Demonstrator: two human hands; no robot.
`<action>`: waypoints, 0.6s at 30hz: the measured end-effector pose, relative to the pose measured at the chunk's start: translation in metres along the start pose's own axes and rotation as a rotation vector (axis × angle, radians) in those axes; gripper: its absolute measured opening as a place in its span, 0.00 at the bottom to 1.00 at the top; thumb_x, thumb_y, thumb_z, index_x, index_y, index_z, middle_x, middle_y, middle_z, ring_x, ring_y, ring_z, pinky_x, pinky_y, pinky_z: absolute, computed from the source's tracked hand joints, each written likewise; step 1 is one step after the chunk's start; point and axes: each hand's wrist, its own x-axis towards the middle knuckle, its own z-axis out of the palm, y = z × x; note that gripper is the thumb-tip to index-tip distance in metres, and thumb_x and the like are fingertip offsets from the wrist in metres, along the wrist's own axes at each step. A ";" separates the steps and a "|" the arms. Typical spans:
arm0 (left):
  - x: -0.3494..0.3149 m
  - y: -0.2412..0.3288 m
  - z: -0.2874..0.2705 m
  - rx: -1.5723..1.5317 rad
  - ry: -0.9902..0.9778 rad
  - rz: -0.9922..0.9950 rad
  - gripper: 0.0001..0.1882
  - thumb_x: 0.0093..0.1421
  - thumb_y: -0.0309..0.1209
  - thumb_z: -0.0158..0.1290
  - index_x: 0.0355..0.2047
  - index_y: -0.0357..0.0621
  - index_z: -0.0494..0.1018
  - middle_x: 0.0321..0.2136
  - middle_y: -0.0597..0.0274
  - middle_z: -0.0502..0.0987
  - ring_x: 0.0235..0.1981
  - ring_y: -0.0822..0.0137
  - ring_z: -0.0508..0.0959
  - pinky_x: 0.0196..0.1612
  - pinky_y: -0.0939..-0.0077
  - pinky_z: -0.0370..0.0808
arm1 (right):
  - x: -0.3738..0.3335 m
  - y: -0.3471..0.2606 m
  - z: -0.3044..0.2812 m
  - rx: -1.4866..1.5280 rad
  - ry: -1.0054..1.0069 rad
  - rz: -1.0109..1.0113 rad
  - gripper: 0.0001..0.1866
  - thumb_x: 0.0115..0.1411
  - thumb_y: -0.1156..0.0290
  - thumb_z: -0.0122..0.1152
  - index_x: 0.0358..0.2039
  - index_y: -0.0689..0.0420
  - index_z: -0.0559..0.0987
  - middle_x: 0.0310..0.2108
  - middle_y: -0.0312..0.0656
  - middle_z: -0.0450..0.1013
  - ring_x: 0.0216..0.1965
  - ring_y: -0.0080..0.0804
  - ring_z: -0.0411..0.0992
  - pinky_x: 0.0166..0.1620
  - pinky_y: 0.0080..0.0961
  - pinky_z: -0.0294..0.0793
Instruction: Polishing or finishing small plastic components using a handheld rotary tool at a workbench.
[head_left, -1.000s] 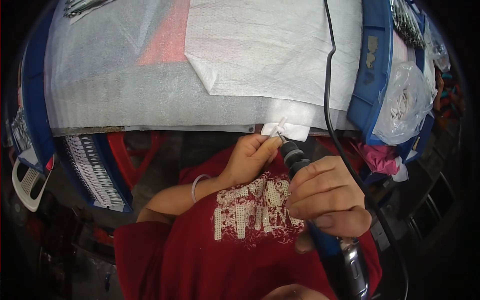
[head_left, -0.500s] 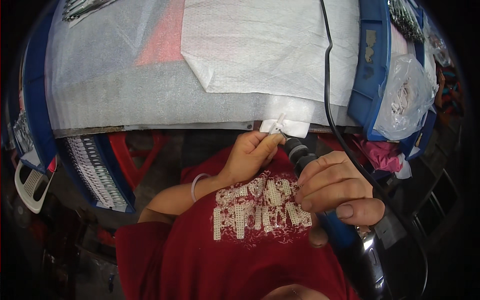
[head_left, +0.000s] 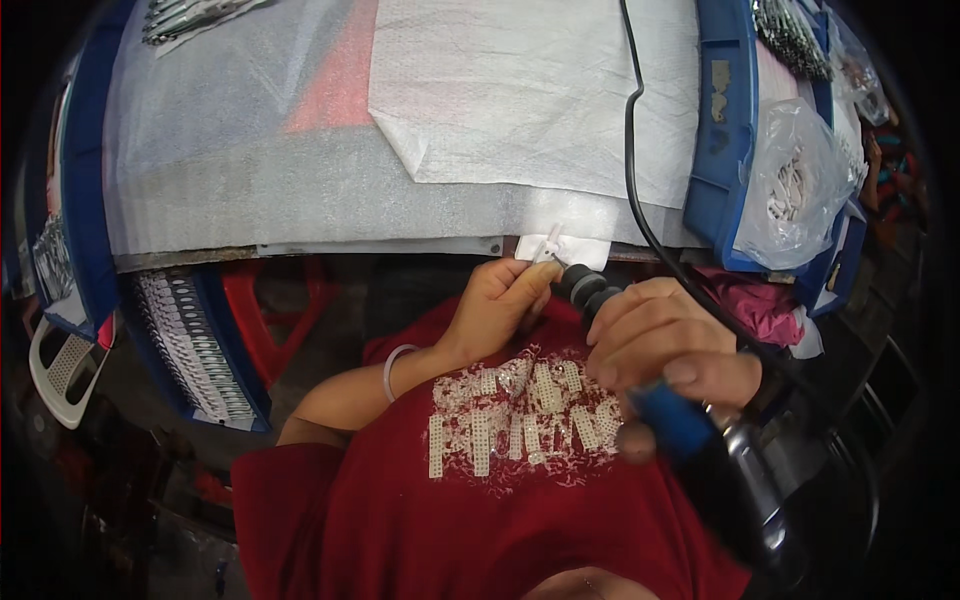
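On my feed, far left, there's a white plastic seat (head_left: 72,368) down low, then a blue bin (head_left: 85,180) along the left edge of the worktop (head_left: 330,215). A blue tray (head_left: 190,350) with rows of small metallic bits sits below the front edge near its left corner, and a bundle of thin metal pieces (head_left: 190,18) lies up by the far left corner. Red stool (head_left: 262,320) under the front edge too.

Next, the left hand (head_left: 508,298), pinching a small pale piece (head_left: 549,248) between thumb and fingers. That piece is right at the front edge, right of the middle, over a white pad (head_left: 590,252). A white sheet (head_left: 530,100) covers the worktop behind it.

Right hand (head_left: 672,340) is wrapped round a blue-and-black power tool (head_left: 712,465), its tip pointing at the piece beside the left thumb; can't tell from here if it's actually touching. Black cable (head_left: 632,140) crosses the sheet. By the right edge I've got another blue bin (head_left: 722,150), a clear plastic bag (head_left: 795,205) and, lower, pink cloth (head_left: 755,308).
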 end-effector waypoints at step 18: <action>-0.070 0.127 -0.028 0.757 -0.163 0.646 0.16 0.65 0.20 0.44 0.51 0.34 0.71 0.34 0.62 0.68 0.28 0.76 0.72 0.33 0.84 0.71 | -0.030 -0.013 0.015 0.007 0.464 0.115 0.29 0.55 0.58 0.65 0.48 0.57 0.61 0.29 0.42 0.68 0.28 0.32 0.69 0.33 0.31 0.69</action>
